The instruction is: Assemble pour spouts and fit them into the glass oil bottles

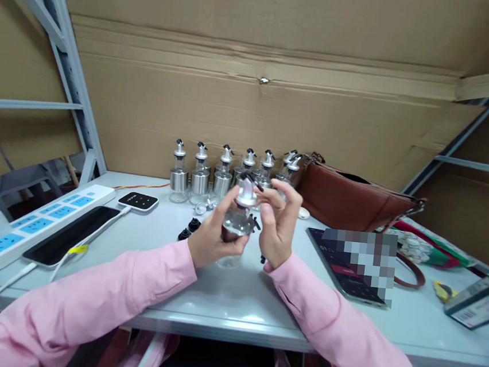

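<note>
My left hand (212, 237) is wrapped round a clear glass oil bottle (238, 223) with a silver pour spout (247, 195) and a black flip lid on top. The bottle stands nearly upright above the table, its middle partly covered by my fingers. Just right of the spout is my right hand (279, 224), fingers bent and thumb apart. One of its fingertips is close to the black lid; whether they touch I cannot tell. Small black parts (190, 229) lie left of the bottle, and a clear plastic piece (201, 208) lies behind them. Other dark pieces show between my hands.
Several finished-looking oil bottles (200, 179) with steel bands stand along the cardboard wall (251, 109). A brown handbag (355, 197) and a tablet (328, 255) are on the right, with a small box (481, 304). On the left are a power strip (46, 222), a phone (73, 233) and cables.
</note>
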A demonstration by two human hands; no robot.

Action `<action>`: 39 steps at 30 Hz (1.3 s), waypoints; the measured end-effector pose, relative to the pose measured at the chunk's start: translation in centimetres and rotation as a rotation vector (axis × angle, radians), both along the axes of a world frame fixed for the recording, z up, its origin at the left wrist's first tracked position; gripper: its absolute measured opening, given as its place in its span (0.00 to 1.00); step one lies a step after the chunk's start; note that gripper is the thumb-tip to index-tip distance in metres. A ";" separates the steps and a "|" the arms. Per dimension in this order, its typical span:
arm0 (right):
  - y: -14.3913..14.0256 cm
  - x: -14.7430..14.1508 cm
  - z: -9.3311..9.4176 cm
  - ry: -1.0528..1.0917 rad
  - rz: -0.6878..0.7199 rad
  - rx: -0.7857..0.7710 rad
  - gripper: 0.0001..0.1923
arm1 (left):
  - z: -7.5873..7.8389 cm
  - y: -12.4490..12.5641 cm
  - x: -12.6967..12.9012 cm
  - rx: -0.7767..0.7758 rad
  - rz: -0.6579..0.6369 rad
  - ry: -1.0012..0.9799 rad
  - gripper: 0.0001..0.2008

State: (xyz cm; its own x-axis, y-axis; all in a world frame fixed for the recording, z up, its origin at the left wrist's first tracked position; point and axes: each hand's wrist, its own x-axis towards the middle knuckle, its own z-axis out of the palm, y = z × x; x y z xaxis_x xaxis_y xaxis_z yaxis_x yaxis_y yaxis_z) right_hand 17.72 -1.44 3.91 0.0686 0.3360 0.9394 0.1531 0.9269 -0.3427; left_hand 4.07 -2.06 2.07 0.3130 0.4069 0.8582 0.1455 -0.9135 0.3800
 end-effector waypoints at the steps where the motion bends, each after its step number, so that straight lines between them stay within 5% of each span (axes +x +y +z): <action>1: 0.1 0.1 0.1 0.029 0.011 0.000 0.17 | 0.7 0.1 -0.3 0.033 0.035 -0.042 0.40; 7: 0.6 0.6 0.5 0.072 -0.030 -0.004 0.14 | 4.3 3.2 -4.5 0.090 0.360 -0.184 0.41; 14: 0.2 0.5 0.2 -0.090 -0.045 0.075 0.15 | 1.8 8.3 -9.9 0.012 0.623 -0.089 0.43; 24: 0.0 0.6 0.3 -0.153 -0.104 0.073 0.15 | 0.1 9.8 -11.1 -0.055 0.714 -0.009 0.39; 31: 0.0 0.6 0.2 -0.169 -0.122 0.070 0.15 | 0.0 10.0 -11.3 -0.082 0.700 -0.019 0.38; 39: 0.1 0.6 0.2 -0.187 -0.112 0.072 0.14 | -1.3 10.9 -11.9 -0.306 0.594 0.047 0.44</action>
State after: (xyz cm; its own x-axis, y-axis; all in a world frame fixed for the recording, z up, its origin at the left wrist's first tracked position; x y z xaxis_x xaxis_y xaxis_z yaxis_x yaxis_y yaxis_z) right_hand 18.35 -1.37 4.07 -0.0757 0.2678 0.9605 0.3107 0.9217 -0.2325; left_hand -7.81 8.81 0.72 -0.0055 0.7445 0.6676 0.6132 -0.5249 0.5904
